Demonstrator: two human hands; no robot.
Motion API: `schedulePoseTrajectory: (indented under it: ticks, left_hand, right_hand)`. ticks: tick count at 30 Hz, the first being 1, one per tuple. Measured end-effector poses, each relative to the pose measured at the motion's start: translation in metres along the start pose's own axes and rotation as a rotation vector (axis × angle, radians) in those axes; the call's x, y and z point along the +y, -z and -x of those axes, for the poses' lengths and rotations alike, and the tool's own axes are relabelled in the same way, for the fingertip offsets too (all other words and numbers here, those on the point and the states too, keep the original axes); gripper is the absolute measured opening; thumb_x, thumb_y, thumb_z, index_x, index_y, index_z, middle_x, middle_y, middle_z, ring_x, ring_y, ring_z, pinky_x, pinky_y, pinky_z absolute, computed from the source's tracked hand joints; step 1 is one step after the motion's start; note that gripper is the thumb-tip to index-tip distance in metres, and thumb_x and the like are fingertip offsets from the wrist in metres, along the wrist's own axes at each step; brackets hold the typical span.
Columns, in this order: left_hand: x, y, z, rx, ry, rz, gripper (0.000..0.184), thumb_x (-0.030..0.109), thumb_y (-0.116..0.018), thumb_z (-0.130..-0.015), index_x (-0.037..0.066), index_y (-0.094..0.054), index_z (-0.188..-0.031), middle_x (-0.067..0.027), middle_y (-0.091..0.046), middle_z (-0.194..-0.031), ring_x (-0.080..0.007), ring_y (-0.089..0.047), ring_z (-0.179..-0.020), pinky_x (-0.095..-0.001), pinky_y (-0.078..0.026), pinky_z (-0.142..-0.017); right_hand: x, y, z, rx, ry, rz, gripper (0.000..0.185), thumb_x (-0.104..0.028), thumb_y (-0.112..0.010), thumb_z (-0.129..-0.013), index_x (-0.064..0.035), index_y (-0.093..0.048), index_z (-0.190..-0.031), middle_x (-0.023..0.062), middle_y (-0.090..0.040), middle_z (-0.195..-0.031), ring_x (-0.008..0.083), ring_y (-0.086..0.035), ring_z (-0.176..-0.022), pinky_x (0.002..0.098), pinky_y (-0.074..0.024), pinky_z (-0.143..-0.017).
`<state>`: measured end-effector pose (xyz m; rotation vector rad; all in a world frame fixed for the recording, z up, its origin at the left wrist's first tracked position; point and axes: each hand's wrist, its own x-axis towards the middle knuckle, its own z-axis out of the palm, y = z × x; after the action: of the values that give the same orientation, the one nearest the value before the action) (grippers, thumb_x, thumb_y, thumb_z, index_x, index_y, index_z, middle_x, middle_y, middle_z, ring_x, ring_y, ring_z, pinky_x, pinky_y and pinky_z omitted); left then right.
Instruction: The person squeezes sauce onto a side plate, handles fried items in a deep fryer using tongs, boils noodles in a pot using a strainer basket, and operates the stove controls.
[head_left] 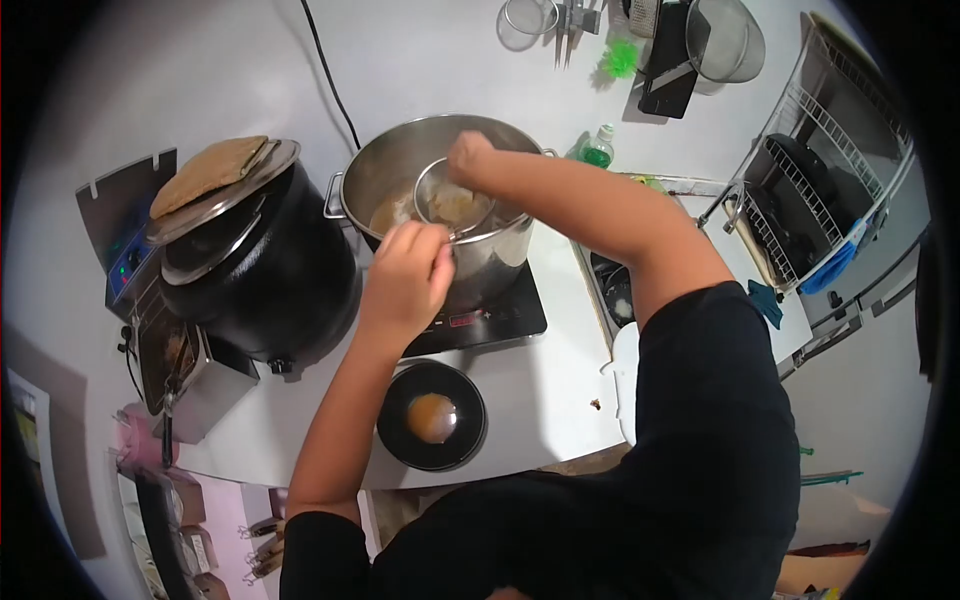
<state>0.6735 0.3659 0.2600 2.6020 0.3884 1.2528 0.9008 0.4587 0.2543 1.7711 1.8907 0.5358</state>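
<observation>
A large steel stockpot (355, 180) stands on a black induction cooker (515, 315), with cloudy, pale liquid inside. Over its opening is a round wire strainer (418, 195) with pale, yellowish food in it. My left hand (410, 270) is closed at the pot's near rim, on what looks like the strainer's handle. Above the strainer's far side my right hand (472, 160) is a fist; whatever it may hold is hidden. Near me on the counter sits a black bowl (395, 435) with an orange-brown liquid in it.
To the left stands a black soup kettle (290, 280) with its lid tilted and a brown cloth (210, 175) on top. A steel fryer (215, 385) is beside it. A green-liquid bottle (597, 150), a sink (610, 285) and a wire rack (800, 190) are at right.
</observation>
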Motion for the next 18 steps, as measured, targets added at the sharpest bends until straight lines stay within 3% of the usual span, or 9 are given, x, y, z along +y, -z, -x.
schedulePoseTrajectory:
  ticks: [4,6,8,12,18]
  left_hand:
    - [-0.021,0.012,0.009,0.049,0.221,0.12,0.009,0.003,-0.053,-0.076,0.001,-0.052,-0.085,-0.0136,-0.055,-0.078,-0.0316,-0.054,-0.073,-0.0385,-0.043,-0.065]
    - [-0.018,0.019,0.005,0.068,0.21,0.101,0.008,0.006,-0.055,-0.078,0.001,-0.051,-0.084,-0.0135,-0.054,-0.072,-0.0309,-0.054,-0.066,-0.0373,-0.043,-0.061]
    - [-0.011,0.028,0.0,-0.018,0.351,0.196,0.009,0.009,-0.057,-0.079,0.002,-0.05,-0.081,-0.0127,-0.054,-0.069,-0.0295,-0.053,-0.062,-0.036,-0.042,-0.057]
    - [-0.03,0.027,-0.002,-0.002,0.329,0.01,0.014,0.013,-0.06,-0.08,0.003,-0.05,-0.078,-0.0116,-0.052,-0.066,-0.0278,-0.051,-0.057,-0.035,-0.041,-0.053]
    - [-0.048,0.029,-0.001,0.015,0.115,-0.182,0.018,0.019,-0.061,-0.08,0.005,-0.05,-0.075,-0.0107,-0.05,-0.066,-0.0312,-0.052,-0.057,-0.0394,-0.041,-0.05]
  right_hand:
    - [-0.005,0.024,-0.001,-0.051,0.044,-0.06,0.021,-0.018,-0.051,-0.08,-0.0123,-0.069,-0.09,0.0048,-0.066,-0.091,0.0225,-0.064,-0.085,0.0347,-0.0517,-0.067]
    - [0.009,0.021,-0.011,0.037,0.028,0.048,0.021,-0.017,-0.051,-0.08,-0.0143,-0.069,-0.091,0.0044,-0.066,-0.09,0.023,-0.064,-0.085,0.0344,-0.0521,-0.066]
    - [0.003,0.02,-0.007,0.015,0.102,0.166,0.02,-0.016,-0.051,-0.08,-0.016,-0.069,-0.09,0.0045,-0.066,-0.091,0.0234,-0.063,-0.088,0.035,-0.0521,-0.068]
    - [0.002,0.031,0.0,-0.003,0.069,0.027,0.02,-0.015,-0.053,-0.079,-0.016,-0.068,-0.091,0.0048,-0.066,-0.091,0.0233,-0.063,-0.089,0.036,-0.0523,-0.068]
    - [0.003,0.022,0.004,0.034,0.002,-0.065,0.016,-0.018,-0.058,-0.075,-0.0106,-0.068,-0.086,0.0085,-0.066,-0.088,0.0248,-0.063,-0.084,0.0364,-0.0514,-0.069]
